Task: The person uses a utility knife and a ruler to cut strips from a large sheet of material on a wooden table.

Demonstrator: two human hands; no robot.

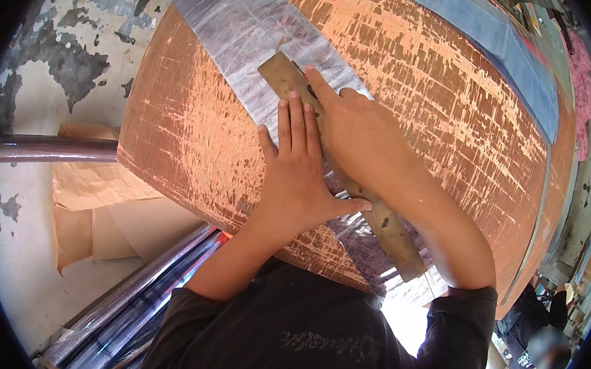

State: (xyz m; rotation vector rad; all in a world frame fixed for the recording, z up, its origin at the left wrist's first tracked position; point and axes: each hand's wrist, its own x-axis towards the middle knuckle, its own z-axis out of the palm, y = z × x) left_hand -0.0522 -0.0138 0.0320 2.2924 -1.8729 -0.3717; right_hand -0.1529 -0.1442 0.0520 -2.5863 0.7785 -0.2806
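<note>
A flat, worn brass-coloured straightedge lies slantwise over a strip of shiny silvery film on a large scuffed board. My left hand lies on the straightedge with fingers and thumb spread. The fingertips rest near its upper part, and the thumb reaches across it lower down. My right hand is closed just right of them, at the straightedge's right edge. Its index finger stretches along a small cutter with dark and orange bits showing. The hand covers most of that tool, and its blade cannot be made out.
The orange-brown board has patchy wear. Bluish clear sheeting lies along its far right side. Several shiny film rolls lean at lower left, beside brown paper and a dark tube. Another person is at lower right.
</note>
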